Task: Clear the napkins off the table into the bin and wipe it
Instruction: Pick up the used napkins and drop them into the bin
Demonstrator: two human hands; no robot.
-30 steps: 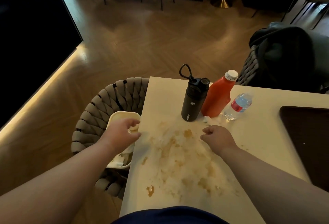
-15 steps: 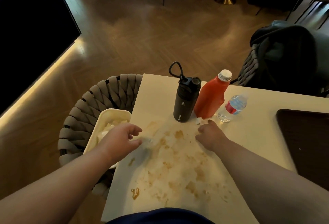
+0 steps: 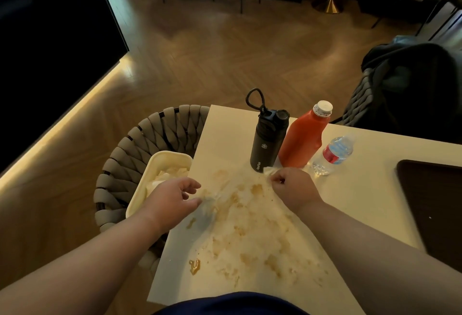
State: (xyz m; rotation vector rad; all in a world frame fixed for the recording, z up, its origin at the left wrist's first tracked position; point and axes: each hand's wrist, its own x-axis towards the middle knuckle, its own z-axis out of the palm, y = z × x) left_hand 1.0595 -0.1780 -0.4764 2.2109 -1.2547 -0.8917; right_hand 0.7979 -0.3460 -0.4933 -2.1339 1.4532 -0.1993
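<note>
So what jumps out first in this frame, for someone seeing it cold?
The brown stains smeared across the near half of the white table, on what looks like a thin soaked napkin. The right hand pinches its far corner beside the black flask; the left hand is at its left edge, next to the cream bin sitting on a woven chair.

A place to eat, like a café.
Red plastic sauce bottle point(image 3: 303, 139) on the cream bench point(image 3: 362, 189), woven grey chair point(image 3: 150, 137) beside it, gold table stands point(image 3: 327, 6) farther off.
</note>
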